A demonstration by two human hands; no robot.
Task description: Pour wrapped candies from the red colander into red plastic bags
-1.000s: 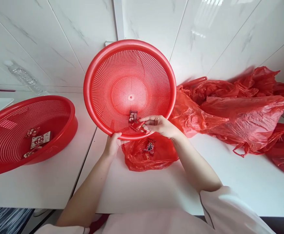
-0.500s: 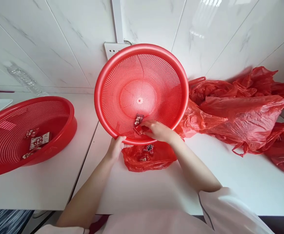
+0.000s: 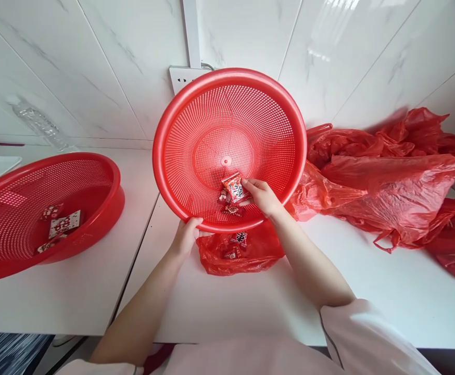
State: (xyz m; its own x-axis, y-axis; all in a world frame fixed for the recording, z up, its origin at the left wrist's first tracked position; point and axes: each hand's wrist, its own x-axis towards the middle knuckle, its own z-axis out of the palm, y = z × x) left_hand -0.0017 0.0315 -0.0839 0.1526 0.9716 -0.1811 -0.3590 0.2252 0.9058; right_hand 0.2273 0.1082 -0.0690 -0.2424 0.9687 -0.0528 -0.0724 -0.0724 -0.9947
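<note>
A red perforated plastic basket [image 3: 227, 112] is tilted towards me in the middle. My left hand [image 3: 186, 234] grips its lower left rim, thumb over the edge and fingers partly hidden beneath. Inside the basket, my right hand [image 3: 264, 197] pinches a small red-and-white snack packet [image 3: 235, 187] by its right side. Below that packet, other small dark red packets [image 3: 233, 210] lie against the basket's lower wall. Under the basket's near rim is an open red plastic bag [image 3: 261, 255] with a few similar packets in it.
A second red basket [image 3: 112, 192] with several small packets stands tilted at the left. Several filled red plastic bags [image 3: 391, 177] are heaped at the right. A clear plastic bottle [image 3: 40, 122] leans by the tiled wall, and a power socket [image 3: 178, 78] sits behind the basket.
My right hand has lifted a snack packet off the basket's lower wall and turned its printed front towards me. My left hand keeps its hold on the rim.
</note>
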